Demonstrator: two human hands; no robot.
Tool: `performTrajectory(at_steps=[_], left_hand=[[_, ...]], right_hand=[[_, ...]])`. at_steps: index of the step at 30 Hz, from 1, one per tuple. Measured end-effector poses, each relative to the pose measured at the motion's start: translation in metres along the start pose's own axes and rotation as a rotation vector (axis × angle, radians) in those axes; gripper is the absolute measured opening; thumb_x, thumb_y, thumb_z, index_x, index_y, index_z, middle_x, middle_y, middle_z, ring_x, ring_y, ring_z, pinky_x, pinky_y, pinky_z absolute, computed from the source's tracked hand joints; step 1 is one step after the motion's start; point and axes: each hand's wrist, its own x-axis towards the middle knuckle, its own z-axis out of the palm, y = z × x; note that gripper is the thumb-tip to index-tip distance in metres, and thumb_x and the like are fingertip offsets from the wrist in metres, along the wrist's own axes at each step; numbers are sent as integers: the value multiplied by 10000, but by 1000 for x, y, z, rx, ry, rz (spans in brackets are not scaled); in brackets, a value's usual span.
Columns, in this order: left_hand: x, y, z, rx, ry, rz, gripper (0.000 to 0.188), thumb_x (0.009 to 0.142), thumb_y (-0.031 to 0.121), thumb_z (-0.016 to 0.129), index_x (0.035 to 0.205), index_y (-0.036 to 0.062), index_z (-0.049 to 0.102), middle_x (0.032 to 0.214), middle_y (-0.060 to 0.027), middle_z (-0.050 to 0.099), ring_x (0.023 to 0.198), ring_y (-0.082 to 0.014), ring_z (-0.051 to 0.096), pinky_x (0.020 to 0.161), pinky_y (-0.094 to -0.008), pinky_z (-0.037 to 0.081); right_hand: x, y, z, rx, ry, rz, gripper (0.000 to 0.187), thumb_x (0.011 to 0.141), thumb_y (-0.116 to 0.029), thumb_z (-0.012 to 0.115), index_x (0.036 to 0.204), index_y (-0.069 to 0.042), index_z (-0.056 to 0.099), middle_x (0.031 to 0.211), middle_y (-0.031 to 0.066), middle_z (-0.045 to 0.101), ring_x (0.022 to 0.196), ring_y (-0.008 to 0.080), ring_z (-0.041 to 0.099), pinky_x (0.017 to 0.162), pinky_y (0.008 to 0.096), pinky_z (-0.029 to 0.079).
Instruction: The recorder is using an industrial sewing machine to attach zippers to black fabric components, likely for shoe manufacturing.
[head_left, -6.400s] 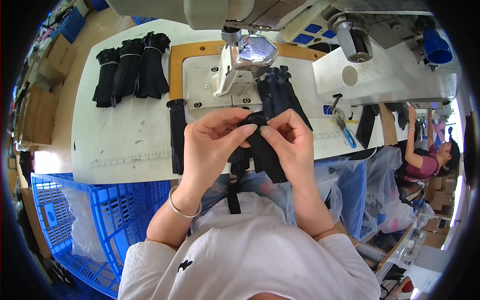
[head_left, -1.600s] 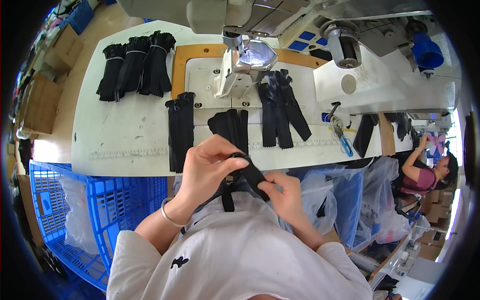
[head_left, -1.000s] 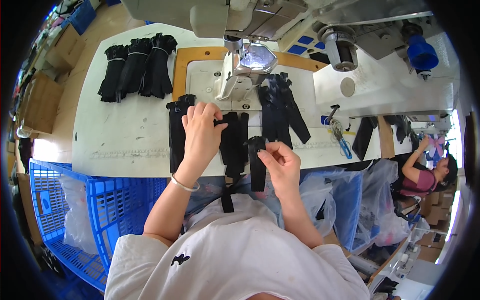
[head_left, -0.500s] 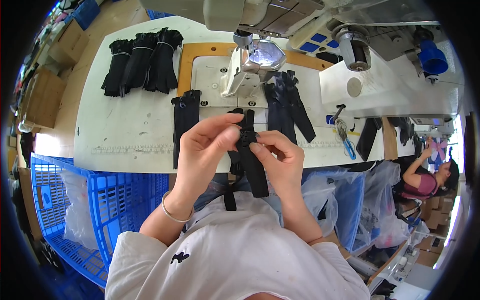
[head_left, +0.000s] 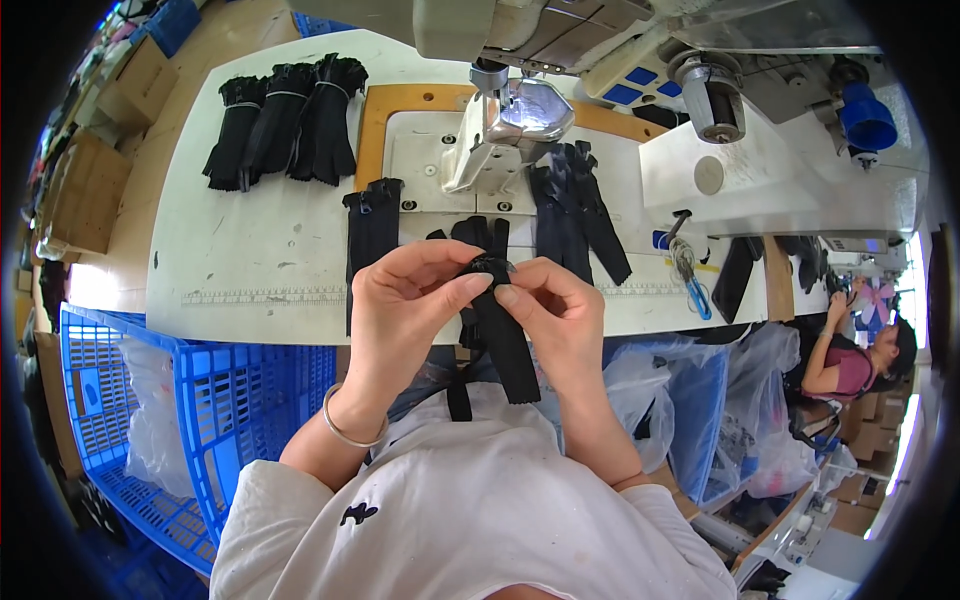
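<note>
Both of my hands meet at the table's front edge over a black zipper (head_left: 510,350). My left hand (head_left: 415,300) pinches its upper end between thumb and fingers. Against the same end from the other side, my right hand (head_left: 555,305) presses thumb and forefinger. The zipper's tape hangs down toward my lap, and its top is partly hidden by my fingertips. More black zippers (head_left: 487,232) lie just beyond my fingers, below the sewing machine's arm end (head_left: 500,140). One black zipper stack (head_left: 373,235) is left of my hands; another pile (head_left: 578,215) lies right.
Several tied zipper bundles (head_left: 285,125) lie at the table's far left. Blue-handled thread snips (head_left: 692,280) rest at the right. A blue crate (head_left: 250,430) stands below left, plastic bags (head_left: 640,385) below right. Another person (head_left: 850,360) sits farther right.
The held zipper has tilted slightly, its lower end shifting a little down and right. My hands have drawn slightly closer together around its upper end.
</note>
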Motion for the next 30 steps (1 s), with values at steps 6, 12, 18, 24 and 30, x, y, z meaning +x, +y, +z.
performTrajectory(at_steps=[6,12,18,24,30], left_hand=[[8,2,-1,-39,37,18,201,799,11,729,987,-22,665,855,-51,680,766,-75,621,667,-190,504],[34,11,-3,-131,-10,-26,168,813,36,722,957,-30,668,822,-46,667,681,-69,585,584,-204,481],[74,24,7,-219,7,11,149,836,82,707,954,-2,676,796,-2,645,641,-48,539,568,-181,424],[98,20,13,-190,60,21,177,822,161,716,940,34,677,744,45,585,628,-34,414,600,-189,333],[102,25,24,-258,104,13,166,821,159,702,927,41,653,749,47,578,633,-28,441,586,-189,344]], right_hand=[[6,-8,15,246,88,217,107,837,-83,699,884,0,648,730,-16,609,586,12,501,508,171,370],[18,-5,6,-75,-7,-2,142,847,-132,697,853,7,668,608,-34,542,571,19,454,507,203,347],[57,-18,18,-61,72,-143,174,843,-146,703,812,21,667,601,-27,536,575,23,437,511,209,335],[76,-24,22,-39,134,-140,170,852,-142,692,811,22,673,603,-37,539,560,13,431,498,196,320],[81,-32,26,17,161,-120,158,869,-125,672,815,24,672,612,-58,536,553,-2,417,481,190,294]])
